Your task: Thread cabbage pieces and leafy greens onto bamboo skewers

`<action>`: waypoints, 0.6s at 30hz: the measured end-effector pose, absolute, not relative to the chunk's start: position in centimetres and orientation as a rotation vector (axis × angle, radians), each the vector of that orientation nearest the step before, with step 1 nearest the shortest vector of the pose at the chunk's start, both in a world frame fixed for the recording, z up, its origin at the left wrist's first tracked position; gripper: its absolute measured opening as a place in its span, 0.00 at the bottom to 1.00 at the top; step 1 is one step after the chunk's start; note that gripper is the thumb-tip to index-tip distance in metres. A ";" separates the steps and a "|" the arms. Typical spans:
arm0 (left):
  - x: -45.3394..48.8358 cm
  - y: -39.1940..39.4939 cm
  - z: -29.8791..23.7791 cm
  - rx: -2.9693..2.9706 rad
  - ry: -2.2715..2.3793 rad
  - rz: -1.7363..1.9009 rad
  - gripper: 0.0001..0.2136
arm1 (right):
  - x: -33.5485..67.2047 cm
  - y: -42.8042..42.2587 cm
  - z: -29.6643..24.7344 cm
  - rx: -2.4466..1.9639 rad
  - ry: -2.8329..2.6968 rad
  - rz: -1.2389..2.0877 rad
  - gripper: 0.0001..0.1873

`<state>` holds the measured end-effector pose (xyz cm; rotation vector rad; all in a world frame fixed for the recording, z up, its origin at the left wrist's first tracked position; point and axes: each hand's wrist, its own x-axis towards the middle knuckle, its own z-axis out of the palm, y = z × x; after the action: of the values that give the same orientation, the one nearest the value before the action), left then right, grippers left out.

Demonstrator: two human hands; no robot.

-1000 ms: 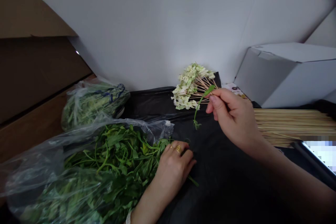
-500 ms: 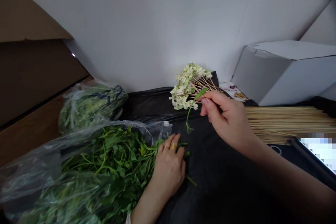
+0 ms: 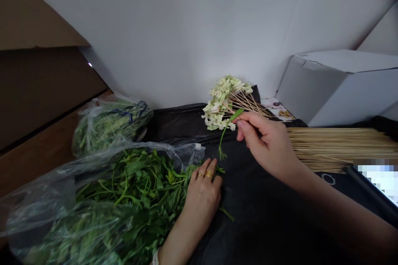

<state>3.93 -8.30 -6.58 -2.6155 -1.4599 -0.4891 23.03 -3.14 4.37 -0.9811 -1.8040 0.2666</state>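
Note:
Between the thumb and forefinger of my right hand is a single leafy green sprig, its thin stem end hanging down. Behind it lie skewers tipped with pale green cabbage pieces, apart from the sprig as far as I can tell. My left hand, with rings on it, rests on the right edge of a heap of leafy greens. Its fingers are stretched and slightly apart; what lies under the palm is hidden. The heap spills from an open clear plastic bag.
A second, tied bag of greens stands at the back left. Bare bamboo skewers lie in a bundle on the right, near a bright-screened device. A white box stands behind them. Black plastic sheeting covers the surface.
Hardly anything has changed. The whole view has shifted slightly; the sprig stays pinched in my right hand and my left hand stays on the greens.

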 end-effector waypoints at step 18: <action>2.0 -7.3 -2.0 -1.455 -2.009 -3.524 0.16 | 23.3 -3.7 5.2 -1.006 -1.868 0.448 0.11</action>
<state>2.02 -7.31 -1.96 -1.4549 -2.0091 -3.5236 23.27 -3.73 5.23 -1.0059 -1.8677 0.4483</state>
